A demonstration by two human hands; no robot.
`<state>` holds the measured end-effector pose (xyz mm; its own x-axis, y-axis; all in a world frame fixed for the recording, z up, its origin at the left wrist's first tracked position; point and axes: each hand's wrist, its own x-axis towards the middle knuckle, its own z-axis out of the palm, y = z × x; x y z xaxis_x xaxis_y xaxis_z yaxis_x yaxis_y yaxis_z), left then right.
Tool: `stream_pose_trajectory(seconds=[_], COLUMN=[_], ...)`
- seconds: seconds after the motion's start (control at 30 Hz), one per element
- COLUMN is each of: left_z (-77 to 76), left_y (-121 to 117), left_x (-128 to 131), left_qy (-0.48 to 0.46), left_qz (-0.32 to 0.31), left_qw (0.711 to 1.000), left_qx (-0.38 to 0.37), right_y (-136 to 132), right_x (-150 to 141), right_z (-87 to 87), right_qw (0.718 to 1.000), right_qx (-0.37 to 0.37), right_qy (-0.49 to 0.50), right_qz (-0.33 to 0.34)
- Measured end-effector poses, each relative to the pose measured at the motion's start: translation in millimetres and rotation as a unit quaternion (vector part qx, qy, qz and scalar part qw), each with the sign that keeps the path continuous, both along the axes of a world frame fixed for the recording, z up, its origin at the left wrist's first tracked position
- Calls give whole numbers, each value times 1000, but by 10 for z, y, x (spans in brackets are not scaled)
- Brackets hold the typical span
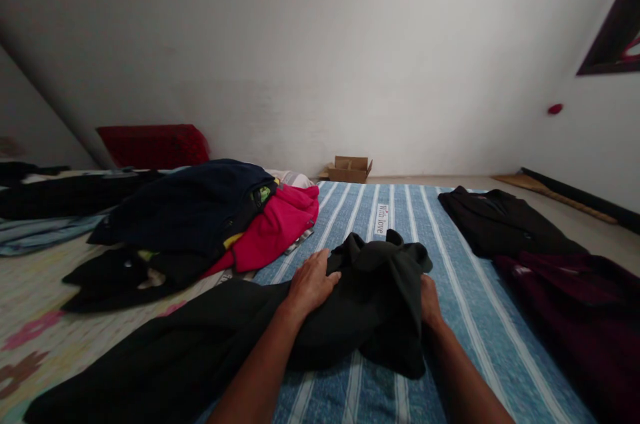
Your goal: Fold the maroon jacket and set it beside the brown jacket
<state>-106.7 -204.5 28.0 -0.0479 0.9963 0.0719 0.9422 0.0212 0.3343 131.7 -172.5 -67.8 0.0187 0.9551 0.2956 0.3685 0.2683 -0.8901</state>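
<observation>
A dark green-black garment [370, 297] lies bunched on the blue striped sheet [465, 304] in front of me. My left hand [311, 283] rests on its left side, fingers curled into the fabric. My right hand [429, 301] is at the garment's right edge, partly hidden under a fold of cloth, gripping it. A long dark stretch of the same or another garment [165, 357] trails toward the lower left.
A heap of clothes, navy [190, 207], pink [277, 224] and black, lies at the left. A folded black garment [505, 221] and a maroon one [580, 311] lie at the right. A cardboard box [350, 169] sits by the far wall, a red cushion [155, 145] at back left.
</observation>
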Motion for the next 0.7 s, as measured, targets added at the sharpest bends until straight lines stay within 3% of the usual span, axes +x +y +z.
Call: stream_pose_trajectory(seconds=[0.1, 0.3, 0.43, 0.6, 0.7], left_z=[24, 105, 241, 442, 489], left_y=[42, 91, 49, -73, -165], left_x=[-4, -23, -114, -354, -495], left_qy=[-10, 15, -38, -111, -141], left_qz=[19, 54, 90, 160, 180], left_qw=[999, 998, 992, 956, 939], left_qx=[-31, 6, 80, 218, 256], right_y=[-35, -9, -25, -104, -155], right_x=[-18, 4, 61, 109, 113], right_z=[61, 90, 172, 375, 474], right_qw=[994, 974, 970, 970, 967], right_qx=[-56, -102, -93, -57, -48], right_qy=[99, 195, 221, 236, 248], right_qz=[12, -48, -42, 7, 34])
